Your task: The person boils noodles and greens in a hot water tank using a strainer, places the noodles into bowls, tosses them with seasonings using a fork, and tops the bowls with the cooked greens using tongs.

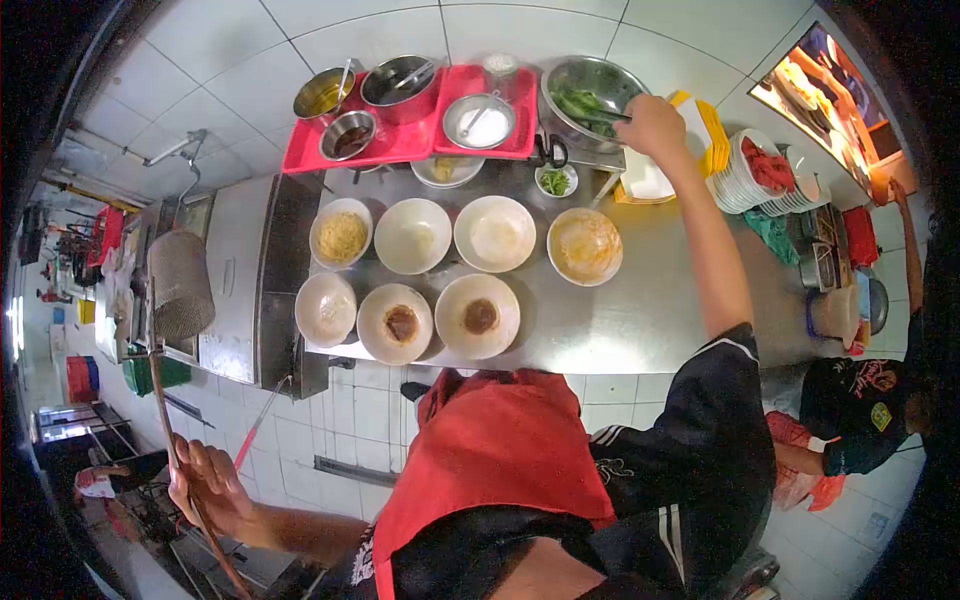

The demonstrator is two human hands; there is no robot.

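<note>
Looking from the head camera, I see the left hand (208, 482) closed around the long handle of a mesh strainer (182, 290), which is held up to the left of the worktop (665, 310), well apart from the bowls. The right hand (652, 126) is stretched over the far side and is closed on a thin dark tool (612, 116), whose kind I cannot tell; it points into a metal bowl (592, 74) with green leaves (578, 106). Just beside this bowl, a red tray (302, 150) carries several metal pots. Nearer to the person, white bowls stand in two rows: one holds noodles (342, 236), two in the near row have brown sauce (480, 317), and the rightmost bowl (585, 270) has orange stains inside. A small bowl of chopped greens (555, 182) stands near the scissors (550, 152).
</note>
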